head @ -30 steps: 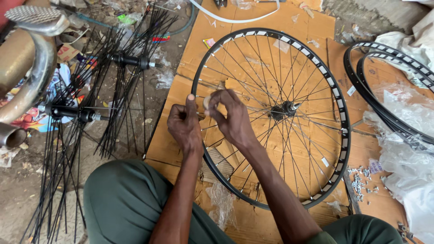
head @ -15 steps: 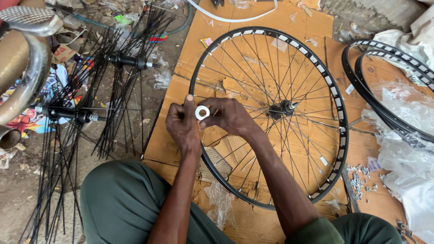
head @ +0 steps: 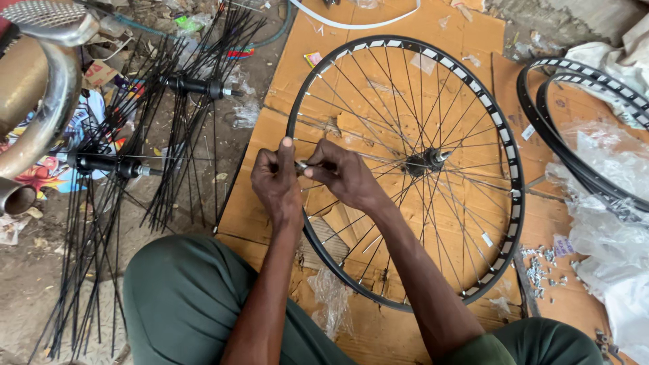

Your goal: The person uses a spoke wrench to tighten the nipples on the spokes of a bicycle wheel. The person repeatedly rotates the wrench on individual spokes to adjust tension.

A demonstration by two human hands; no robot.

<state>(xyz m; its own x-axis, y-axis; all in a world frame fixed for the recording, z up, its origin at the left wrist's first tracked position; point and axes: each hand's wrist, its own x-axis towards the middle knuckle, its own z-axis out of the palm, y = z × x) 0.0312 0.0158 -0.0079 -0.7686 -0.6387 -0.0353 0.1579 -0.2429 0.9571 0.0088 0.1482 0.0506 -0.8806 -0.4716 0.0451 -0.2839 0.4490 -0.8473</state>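
Observation:
A spoked bicycle wheel lies flat on cardboard (head: 405,27), its black rim (head: 501,128) ringing a metal hub (head: 426,161). Both hands meet at the rim's left side. My left hand (head: 277,182) is closed around the rim there, thumb pointing up. My right hand (head: 345,174) reaches over the spokes and pinches a small silver round tool (head: 301,164) at a spoke end by the rim. The tool shows edge-on and is mostly hidden by my fingers. My knees in green trousers (head: 182,297) frame the wheel's near edge.
Two hubs with loose black spokes (head: 196,86) (head: 108,164) lie on the dirt floor at left, beside a curved metal pipe (head: 40,115). Two spare black rims (head: 574,142) and clear plastic bags (head: 608,243) sit at right. Small metal nipples (head: 537,267) are scattered nearby.
Half a second ago the round tool showed face-up between my hands; now it is turned edge-on at the rim. My hands stay at the same spot on the wheel.

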